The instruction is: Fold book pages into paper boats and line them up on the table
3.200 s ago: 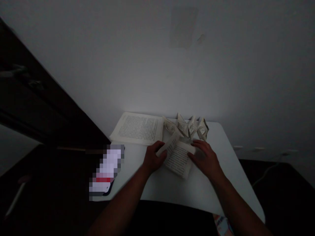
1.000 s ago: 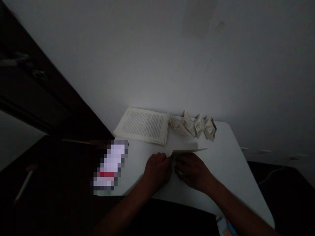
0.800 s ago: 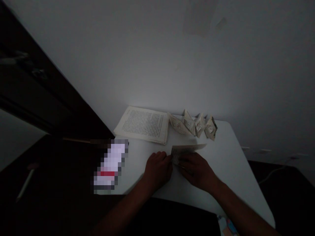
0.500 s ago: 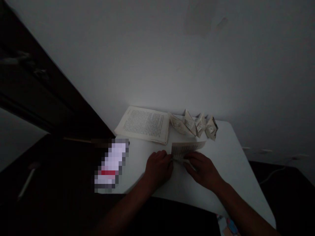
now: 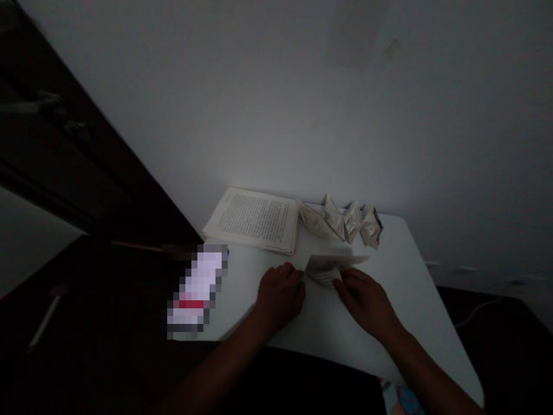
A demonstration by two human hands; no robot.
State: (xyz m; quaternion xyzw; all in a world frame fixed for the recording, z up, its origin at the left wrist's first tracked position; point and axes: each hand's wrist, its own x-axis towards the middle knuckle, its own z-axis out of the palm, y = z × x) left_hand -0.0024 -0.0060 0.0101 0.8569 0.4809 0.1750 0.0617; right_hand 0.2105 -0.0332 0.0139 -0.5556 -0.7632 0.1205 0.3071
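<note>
A folded sheet of printed paper (image 5: 322, 270) is raised slightly above the white table, its upper flap standing up and its right end reaching past my fingers. My right hand (image 5: 365, 300) grips it from the right, thumb in front and fingers behind. Just at the paper's left corner is my left hand (image 5: 281, 293), with its fingers curled and closed. Whether those fingertips pinch the corner is hidden. Behind the hands, several folded paper boats (image 5: 332, 214) stand in a row near the wall. A stack of printed pages (image 5: 253, 219) lies to their left.
The white table (image 5: 432, 328) stands against a pale wall. A blurred-out phone-like thing (image 5: 203, 282) with a bright screen lies at the table's left edge. A dark door (image 5: 64, 144) is on the left. Below the front edge shows something colourful (image 5: 406, 399).
The paper has moved slightly right and tilted, showing more of its folded lower part. My right hand has shifted right with it, while my left hand has stayed nearly in place.
</note>
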